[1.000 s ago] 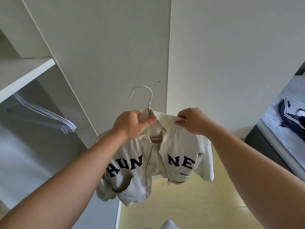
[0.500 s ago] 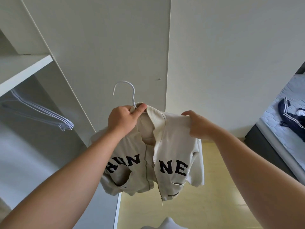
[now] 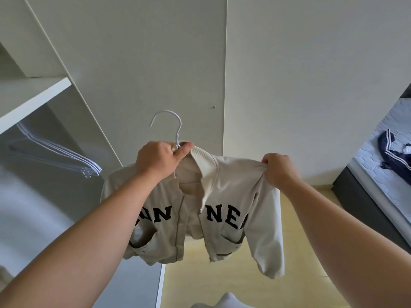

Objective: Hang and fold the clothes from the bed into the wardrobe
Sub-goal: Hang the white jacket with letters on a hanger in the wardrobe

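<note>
Left hand [image 3: 159, 160] pinches hanger [image 3: 177, 138], right hand [image 3: 279, 170] grips jacket [image 3: 235, 181] shoulder.
Hands apart, stretching it between them so it seats square, I reckon.

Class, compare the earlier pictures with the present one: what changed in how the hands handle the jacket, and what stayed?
The right hand left the collar and moved outward to pinch the shoulder of the cream fabric jacket with dark letters, spreading it. Unchanged: the left hand grips the white wire hanger at the collar; the navy striped garment lies on the bed.
</note>
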`<state>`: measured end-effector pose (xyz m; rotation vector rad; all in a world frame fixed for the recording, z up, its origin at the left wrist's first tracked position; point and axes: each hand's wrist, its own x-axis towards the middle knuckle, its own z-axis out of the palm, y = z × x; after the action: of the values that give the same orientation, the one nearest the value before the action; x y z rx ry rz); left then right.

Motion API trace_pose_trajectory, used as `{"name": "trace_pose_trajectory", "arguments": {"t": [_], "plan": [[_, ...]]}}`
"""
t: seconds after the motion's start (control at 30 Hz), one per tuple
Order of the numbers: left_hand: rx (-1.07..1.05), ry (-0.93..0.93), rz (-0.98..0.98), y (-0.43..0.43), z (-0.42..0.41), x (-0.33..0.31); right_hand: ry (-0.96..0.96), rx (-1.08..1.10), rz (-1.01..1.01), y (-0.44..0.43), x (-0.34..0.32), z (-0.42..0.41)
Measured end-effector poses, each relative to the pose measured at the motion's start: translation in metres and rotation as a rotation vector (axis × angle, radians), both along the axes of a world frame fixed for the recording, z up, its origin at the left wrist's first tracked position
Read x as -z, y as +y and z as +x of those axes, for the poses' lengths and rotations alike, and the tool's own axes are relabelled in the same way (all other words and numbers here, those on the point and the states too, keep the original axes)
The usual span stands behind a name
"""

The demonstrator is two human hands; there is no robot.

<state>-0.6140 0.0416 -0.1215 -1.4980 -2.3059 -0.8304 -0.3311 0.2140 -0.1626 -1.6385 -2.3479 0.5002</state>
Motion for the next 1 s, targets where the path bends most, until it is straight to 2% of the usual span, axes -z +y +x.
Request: {"name": "trace_pose_trajectory", "arguments": {"t": [0.13, 0.3, 0.47, 0.67, 0.83, 0.97, 1.0], "plan": [[-0.018, -0.063, -0.018, -0.003, -0.004, 0.005, 0.02, -0.041, -0.012, 0.003, -0.006, -0.001], [-0.054, -0.167, -0.03, -0.003, -0.004, 0.015, -0.131, -0.249, -0.105, -0.002, -0.018, -0.005], [-0.037, -0.245, -0.02, -0.001, 0.005, 0.019, -0.087, -0.333, -0.189, -0.01, -0.023, -0.015], [0.014, -0.316, -0.036, 0.006, 0.012, 0.023, -0.032, -0.503, 0.14, -0.035, -0.019, -0.043], [0.077, -0.328, -0.056, 0.0, 0.019, 0.028, 0.062, -0.534, 0.016, -0.052, -0.01, -0.059], [0.018, -0.215, 0.082, -0.024, 0.01, 0.03, 0.26, -0.559, 0.353, -0.077, -0.006, -0.065], [-0.033, -0.182, 0.119, -0.032, 0.007, 0.033, 0.274, -0.583, 0.38, -0.085, -0.006, -0.07]]}}
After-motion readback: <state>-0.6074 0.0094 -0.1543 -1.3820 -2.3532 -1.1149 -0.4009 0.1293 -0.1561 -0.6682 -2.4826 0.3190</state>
